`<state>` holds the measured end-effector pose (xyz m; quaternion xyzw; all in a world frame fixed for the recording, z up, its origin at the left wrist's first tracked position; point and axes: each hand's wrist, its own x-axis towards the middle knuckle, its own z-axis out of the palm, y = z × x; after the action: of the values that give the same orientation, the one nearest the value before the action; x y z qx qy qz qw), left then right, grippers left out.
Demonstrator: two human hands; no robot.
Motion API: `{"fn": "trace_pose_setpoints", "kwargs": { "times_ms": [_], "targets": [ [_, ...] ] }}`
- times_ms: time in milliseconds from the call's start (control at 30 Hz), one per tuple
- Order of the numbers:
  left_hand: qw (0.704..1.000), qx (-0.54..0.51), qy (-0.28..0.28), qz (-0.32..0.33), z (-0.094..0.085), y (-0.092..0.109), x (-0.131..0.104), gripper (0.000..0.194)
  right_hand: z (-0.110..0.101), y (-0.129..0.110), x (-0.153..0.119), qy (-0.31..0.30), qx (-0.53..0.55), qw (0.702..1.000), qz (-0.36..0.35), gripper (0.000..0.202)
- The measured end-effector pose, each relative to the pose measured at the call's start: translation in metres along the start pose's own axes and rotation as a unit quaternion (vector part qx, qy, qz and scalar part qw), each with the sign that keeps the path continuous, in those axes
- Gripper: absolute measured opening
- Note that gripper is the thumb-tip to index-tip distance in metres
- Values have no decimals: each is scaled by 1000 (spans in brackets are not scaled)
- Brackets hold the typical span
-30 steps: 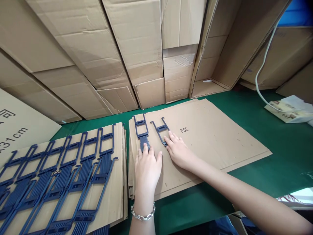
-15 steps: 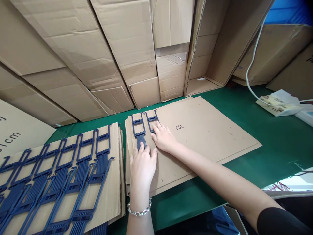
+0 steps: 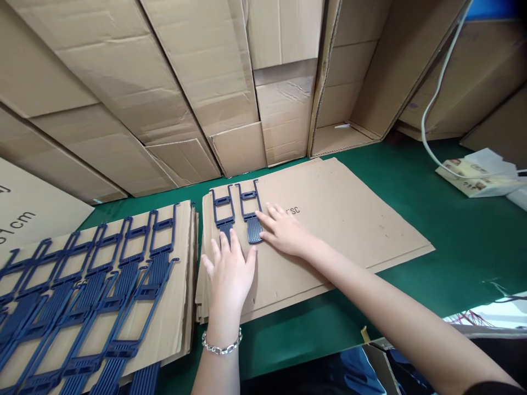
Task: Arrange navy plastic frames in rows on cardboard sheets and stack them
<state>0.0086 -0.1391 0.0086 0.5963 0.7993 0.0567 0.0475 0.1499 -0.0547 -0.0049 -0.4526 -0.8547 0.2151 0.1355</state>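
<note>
Two dark blue plastic frames lie side by side near the left edge of a flat cardboard sheet. My left hand rests with spread fingers over the lower end of the left frame, its fingertips on the ribbed part. Beside the right frame, my right hand lies with fingers apart, the fingertips touching the edge of its ribbed end. Neither hand grips anything. On another cardboard stack at the left, several more blue frames lie in overlapping rows.
Large cardboard boxes stand along the back of the green table. An open box is at the back right, near a white cable and a small tissue box.
My right hand has slid down and off the right frame, so its ribbed end now shows. My left hand stays by the left frame with its fingers more spread. The view has shifted slightly.
</note>
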Motion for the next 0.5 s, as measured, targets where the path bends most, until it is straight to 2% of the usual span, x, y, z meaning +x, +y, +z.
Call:
{"fn": "trace_pose_setpoints", "kwargs": {
  "times_ms": [100, 333, 500],
  "targets": [
    [1000, 22, -22, -5, 1, -3, 2, 70, 6, -10, 13, -13, -23, 999, -28, 55],
    [999, 30, -29, 3, 3, -3, 1, 71, 7, -10, 5, -29, -15, 999, -43, 54],
    [998, 38, -45, -1, -2, -1, -1, 68, 3, -13, 11, -62, -5, 997, -40, 52]
  ]
}}
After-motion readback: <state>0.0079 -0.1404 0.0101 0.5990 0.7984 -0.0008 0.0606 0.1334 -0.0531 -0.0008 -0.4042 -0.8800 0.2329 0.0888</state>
